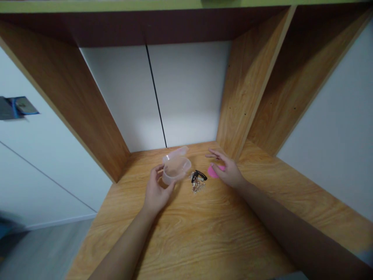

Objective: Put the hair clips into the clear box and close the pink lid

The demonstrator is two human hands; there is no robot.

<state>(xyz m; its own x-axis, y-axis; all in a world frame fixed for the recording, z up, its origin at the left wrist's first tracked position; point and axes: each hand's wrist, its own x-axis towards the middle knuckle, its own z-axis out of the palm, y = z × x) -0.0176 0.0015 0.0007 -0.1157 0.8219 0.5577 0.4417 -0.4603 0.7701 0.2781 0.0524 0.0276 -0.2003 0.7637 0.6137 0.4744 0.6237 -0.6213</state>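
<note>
A small clear plastic box (176, 168) with a hinged lid standing open rests on the wooden desk (198, 229). My left hand (155, 192) curls around its near left side, fingers and thumb on the wall. A little pile of black and metal clips (198, 181) lies just right of the box. My right hand (227, 169) lies with fingers stretched out over a flat pink object (212, 171), partly covering it.
The desk sits in a wooden alcove with a slanted panel (72, 101) on the left and a divider (247, 89) on the right. A white back wall (175, 93) with a dark seam closes the rear. A second compartment opens further right.
</note>
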